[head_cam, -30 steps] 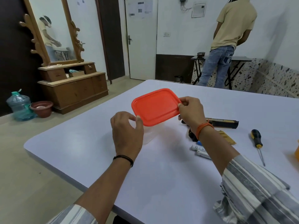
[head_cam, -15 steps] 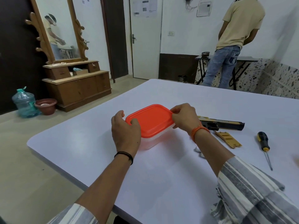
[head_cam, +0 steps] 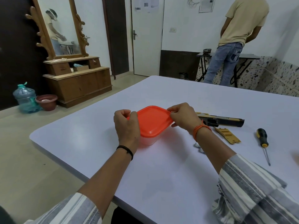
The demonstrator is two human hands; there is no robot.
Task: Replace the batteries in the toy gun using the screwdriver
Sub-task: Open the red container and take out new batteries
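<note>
The toy gun, black with tan trim, lies flat on the pale tabletop to the right of the person's hands, its long body pointing right. Just in front of it lies a tan battery cover, apart from the gun. Further right, the screwdriver with a black and yellow handle lies on the tabletop, its shaft pointing toward the person. Small pale batteries peek out beside the right forearm, mostly hidden by it.

Between the hands stands a clear plastic container topped by an orange lid. The left hand grips the lid's left edge, its fingers curled over the rim and the thumb on top. The right hand pinches the lid's far right corner between thumb and curled fingers. The lid sits over the container; whether it is fully seated cannot be told.

The person wears striped sleeves, a black band on the left wrist and an orange thread on the right. Across the room, another person stands with their back turned at a dark folding table. A wooden dresser with a mirror, a water jug and a brown pot stand on the left.
</note>
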